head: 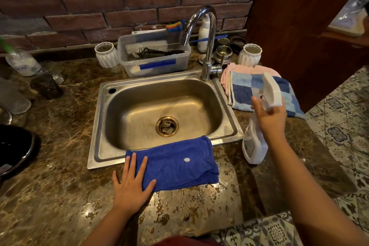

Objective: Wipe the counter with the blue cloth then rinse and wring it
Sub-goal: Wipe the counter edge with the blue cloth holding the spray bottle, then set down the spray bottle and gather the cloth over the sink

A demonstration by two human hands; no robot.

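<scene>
The blue cloth point(179, 164) lies folded across the front rim of the steel sink point(95, 146) and onto the brown marble counter point(60, 185). A small white spot sits on its top. My left hand point(131, 181) lies flat, fingers spread, on the cloth's left end and the counter. My right hand point(269, 120) is wrapped around the neck of a white spray bottle point(254, 146), which stands at the sink's right corner with its trigger head pointing up and away. The counter near the front edge glistens with wet patches point(189, 201).
A chrome tap point(207, 46) arches over the sink. Behind it stand a clear plastic tub point(153, 62) of brushes, two white ribbed cups, a pump bottle and metal cups. A checked blue towel point(249, 90) lies on the right. Glasses and a dark pan point(14, 150) crowd the left.
</scene>
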